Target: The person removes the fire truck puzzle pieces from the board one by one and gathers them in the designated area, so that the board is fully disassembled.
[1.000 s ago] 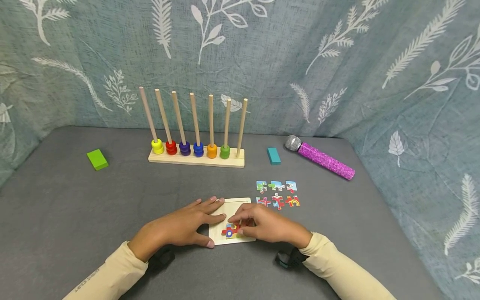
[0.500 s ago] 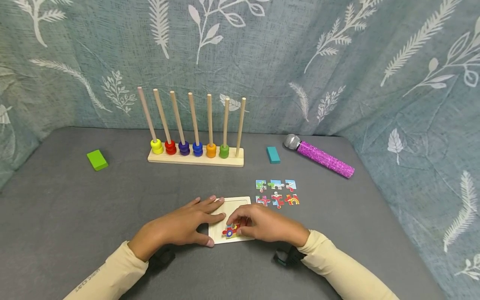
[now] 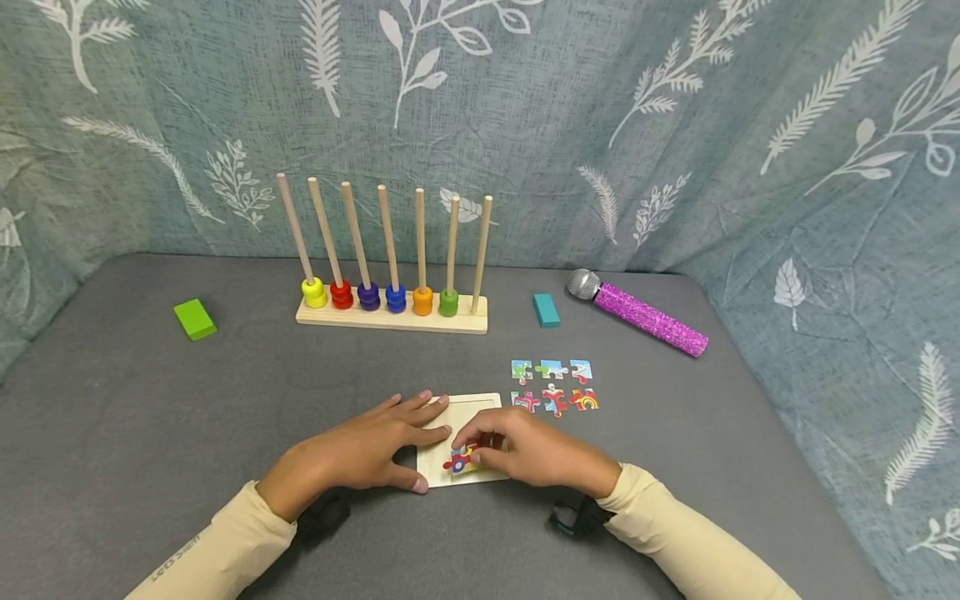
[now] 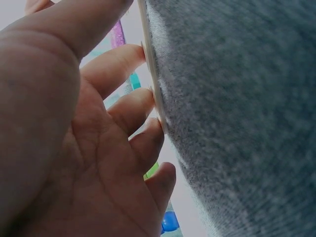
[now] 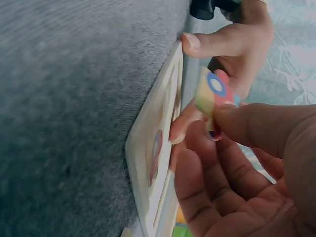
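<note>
A flat wooden puzzle tray [image 3: 437,471] with a raised border lies on the table between my hands. My left hand [image 3: 367,446] is spread out, its fingertips and thumb resting on the tray's left border. In the left wrist view those fingers [image 4: 126,116] reach the tray's edge. My right hand [image 3: 534,450] pinches a puzzle piece [image 3: 459,461] with a blue wheel and red parts between thumb and fingers, low over the tray's near half. The right wrist view shows this piece [image 5: 216,91] tilted, and another printed patch [image 5: 156,150] in the tray, hidden by my hand from above.
Several loose puzzle pieces [image 3: 553,371] lie in two rows right of the tray. Behind stands a wooden peg rack [image 3: 397,321] with coloured beads. A teal block [image 3: 547,310], a glittery purple microphone [image 3: 648,319] and a green block [image 3: 195,320] lie farther out.
My right fingers have arched more, and the puzzle piece in them has lifted and tilted slightly. My left hand has stayed in place on the tray.
</note>
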`<move>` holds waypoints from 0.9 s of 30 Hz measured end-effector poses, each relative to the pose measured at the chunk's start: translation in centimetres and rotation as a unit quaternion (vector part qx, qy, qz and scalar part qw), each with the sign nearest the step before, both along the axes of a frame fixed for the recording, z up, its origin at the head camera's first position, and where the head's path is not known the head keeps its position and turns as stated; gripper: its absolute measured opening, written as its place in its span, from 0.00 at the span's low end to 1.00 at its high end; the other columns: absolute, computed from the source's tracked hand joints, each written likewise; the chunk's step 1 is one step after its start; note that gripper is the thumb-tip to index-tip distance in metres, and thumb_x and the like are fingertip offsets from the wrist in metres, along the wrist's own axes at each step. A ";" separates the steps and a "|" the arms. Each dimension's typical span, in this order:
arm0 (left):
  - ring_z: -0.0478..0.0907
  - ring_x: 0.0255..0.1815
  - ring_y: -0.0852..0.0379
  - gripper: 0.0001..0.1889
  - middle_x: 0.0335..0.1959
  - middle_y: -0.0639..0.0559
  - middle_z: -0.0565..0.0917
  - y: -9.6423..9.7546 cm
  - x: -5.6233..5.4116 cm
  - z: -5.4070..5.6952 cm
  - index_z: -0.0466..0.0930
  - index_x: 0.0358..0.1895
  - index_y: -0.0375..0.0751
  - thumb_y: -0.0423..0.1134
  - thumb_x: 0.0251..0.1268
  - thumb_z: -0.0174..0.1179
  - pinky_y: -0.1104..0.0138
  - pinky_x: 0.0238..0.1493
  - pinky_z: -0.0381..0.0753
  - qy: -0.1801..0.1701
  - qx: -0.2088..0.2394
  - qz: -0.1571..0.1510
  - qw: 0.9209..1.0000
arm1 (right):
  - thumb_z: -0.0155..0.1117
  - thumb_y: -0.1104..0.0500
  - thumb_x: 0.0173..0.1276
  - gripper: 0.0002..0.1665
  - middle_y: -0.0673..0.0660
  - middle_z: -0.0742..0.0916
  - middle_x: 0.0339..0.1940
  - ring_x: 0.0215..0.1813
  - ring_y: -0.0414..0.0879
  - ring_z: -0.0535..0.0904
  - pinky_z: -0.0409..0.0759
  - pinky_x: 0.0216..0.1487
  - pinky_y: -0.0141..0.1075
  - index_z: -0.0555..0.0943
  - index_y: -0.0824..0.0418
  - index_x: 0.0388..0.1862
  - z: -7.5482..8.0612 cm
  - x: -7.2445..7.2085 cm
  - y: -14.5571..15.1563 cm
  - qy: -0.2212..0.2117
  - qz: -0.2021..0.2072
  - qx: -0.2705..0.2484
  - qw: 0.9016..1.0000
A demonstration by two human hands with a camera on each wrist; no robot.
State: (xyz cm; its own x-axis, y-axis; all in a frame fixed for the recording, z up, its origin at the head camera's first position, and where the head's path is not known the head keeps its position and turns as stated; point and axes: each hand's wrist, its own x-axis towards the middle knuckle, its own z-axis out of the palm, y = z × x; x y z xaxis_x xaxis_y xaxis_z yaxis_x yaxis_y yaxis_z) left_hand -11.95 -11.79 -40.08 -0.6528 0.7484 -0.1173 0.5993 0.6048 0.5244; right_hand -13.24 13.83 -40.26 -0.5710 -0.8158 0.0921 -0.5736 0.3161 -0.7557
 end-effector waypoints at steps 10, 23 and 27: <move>0.45 0.77 0.41 0.37 0.76 0.44 0.56 0.2 0.0 0.1 0.70 0.69 0.40 0.53 0.57 0.68 0.39 0.70 0.43 -0.008 -0.013 0.003 1.000 | 0.61 0.72 0.66 0.14 0.47 0.85 0.35 0.34 0.36 0.77 0.78 0.35 0.31 0.85 0.60 0.46 0.3 -0.7 2.2 0.015 -0.042 -0.024 0.999; 0.46 0.76 0.39 0.37 0.76 0.41 0.57 0.0 -0.1 0.2 0.70 0.69 0.38 0.53 0.58 0.67 0.41 0.70 0.46 -0.005 -0.009 -0.008 1.000 | 0.60 0.72 0.66 0.12 0.49 0.87 0.37 0.36 0.39 0.80 0.80 0.40 0.34 0.85 0.64 0.45 0.7 -1.0 5.3 0.009 -0.108 -0.008 0.994; 0.46 0.76 0.39 0.38 0.75 0.41 0.57 -0.1 -0.1 0.2 0.70 0.69 0.38 0.53 0.58 0.67 0.41 0.70 0.47 -0.004 -0.008 -0.009 1.000 | 0.61 0.71 0.66 0.11 0.50 0.87 0.38 0.36 0.40 0.79 0.80 0.41 0.35 0.85 0.65 0.46 0.4 -1.2 6.4 0.017 -0.112 0.001 0.994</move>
